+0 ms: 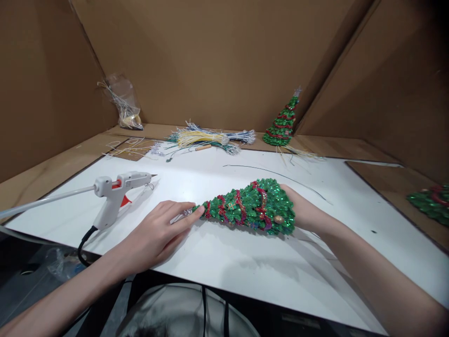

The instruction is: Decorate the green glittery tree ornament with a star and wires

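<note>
A small green tinsel Christmas tree (242, 206) with red garland lies on its side above the white tabletop, its tip pointing left. My left hand (168, 229) is closed on that narrow tip, thumb and fingers on either side, beside a pale star ornament (180, 215). At the wide base on the right, my right hand (293, 206) reaches in behind the tree, and its fingers are hidden. To the left of my left hand stands a white hot glue gun (112, 196) with a glue stick in its back.
A second decorated tree (282, 124) stands at the back; part of another tree (433, 203) shows at right. Bundles of coloured wires (210, 138) lie at the back. A plastic bag (124, 103) leans in the left corner. One thin wire (277, 174) crosses the white table (196, 173).
</note>
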`<move>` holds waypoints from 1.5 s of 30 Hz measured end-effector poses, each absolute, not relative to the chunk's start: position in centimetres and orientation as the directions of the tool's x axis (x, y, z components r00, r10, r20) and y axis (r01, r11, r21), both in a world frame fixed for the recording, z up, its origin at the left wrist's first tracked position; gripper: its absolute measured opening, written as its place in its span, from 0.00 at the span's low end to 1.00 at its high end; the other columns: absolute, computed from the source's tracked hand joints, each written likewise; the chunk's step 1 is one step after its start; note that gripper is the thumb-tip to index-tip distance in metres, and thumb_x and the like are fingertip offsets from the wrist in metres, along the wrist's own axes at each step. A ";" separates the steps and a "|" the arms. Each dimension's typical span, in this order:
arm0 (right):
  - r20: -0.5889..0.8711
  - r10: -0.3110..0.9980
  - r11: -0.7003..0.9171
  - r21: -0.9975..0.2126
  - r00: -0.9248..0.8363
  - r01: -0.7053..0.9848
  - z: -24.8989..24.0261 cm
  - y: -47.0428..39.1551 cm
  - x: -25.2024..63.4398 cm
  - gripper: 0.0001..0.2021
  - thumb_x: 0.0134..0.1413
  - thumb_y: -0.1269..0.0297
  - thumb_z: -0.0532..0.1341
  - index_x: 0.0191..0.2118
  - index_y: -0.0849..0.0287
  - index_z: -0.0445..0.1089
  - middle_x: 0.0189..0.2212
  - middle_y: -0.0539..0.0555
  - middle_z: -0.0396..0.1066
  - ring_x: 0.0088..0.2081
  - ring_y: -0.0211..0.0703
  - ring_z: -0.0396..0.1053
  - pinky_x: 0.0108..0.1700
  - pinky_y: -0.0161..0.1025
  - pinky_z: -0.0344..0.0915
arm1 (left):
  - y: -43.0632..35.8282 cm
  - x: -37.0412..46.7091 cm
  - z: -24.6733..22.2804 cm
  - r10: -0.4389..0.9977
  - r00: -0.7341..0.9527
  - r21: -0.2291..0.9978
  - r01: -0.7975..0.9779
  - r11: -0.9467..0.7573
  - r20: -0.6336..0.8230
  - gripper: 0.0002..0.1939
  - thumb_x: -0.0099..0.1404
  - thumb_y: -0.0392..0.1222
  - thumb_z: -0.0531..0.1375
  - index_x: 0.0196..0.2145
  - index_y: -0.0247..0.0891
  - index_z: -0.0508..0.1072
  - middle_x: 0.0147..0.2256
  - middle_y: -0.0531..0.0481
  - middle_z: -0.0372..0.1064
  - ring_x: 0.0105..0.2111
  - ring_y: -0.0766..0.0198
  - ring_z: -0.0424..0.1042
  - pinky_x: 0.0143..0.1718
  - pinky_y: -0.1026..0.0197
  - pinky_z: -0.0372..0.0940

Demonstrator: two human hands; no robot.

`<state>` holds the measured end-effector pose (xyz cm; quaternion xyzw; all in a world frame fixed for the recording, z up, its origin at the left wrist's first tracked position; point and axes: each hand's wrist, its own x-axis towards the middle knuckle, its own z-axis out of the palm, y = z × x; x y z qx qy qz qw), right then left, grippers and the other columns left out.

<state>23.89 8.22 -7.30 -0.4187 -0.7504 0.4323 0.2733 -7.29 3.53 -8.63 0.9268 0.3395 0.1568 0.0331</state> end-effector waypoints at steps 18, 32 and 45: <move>0.000 0.880 0.152 -0.948 -0.475 0.281 -7.1 8.2 23.8 0.06 0.35 0.64 0.66 0.23 0.61 0.70 0.21 0.49 0.70 0.25 0.40 0.65 0.27 0.34 0.64 | 3.6 -7.2 -8.8 0.645 0.735 0.128 0.633 -0.763 0.208 0.25 0.69 0.35 0.49 0.62 0.43 0.53 0.54 0.41 0.57 0.50 0.54 0.58 0.49 0.50 0.61; -0.073 0.961 -0.057 -0.996 -0.268 0.069 -7.9 6.8 23.6 0.08 0.27 0.68 0.70 0.19 0.60 0.71 0.16 0.47 0.68 0.19 0.36 0.63 0.20 0.31 0.61 | 3.4 -7.1 -8.7 0.637 0.736 0.114 0.630 -0.769 0.231 0.24 0.69 0.35 0.49 0.62 0.42 0.54 0.53 0.41 0.58 0.48 0.54 0.59 0.47 0.50 0.61; -0.067 0.996 -0.056 -0.984 0.059 -0.167 -9.5 5.8 21.8 0.02 0.29 0.72 0.59 0.16 0.59 0.67 0.13 0.45 0.64 0.15 0.32 0.59 0.15 0.29 0.57 | 3.4 -6.8 -8.6 0.636 0.743 0.084 0.635 -0.768 0.209 0.25 0.69 0.35 0.48 0.62 0.40 0.54 0.52 0.40 0.57 0.47 0.54 0.57 0.46 0.50 0.60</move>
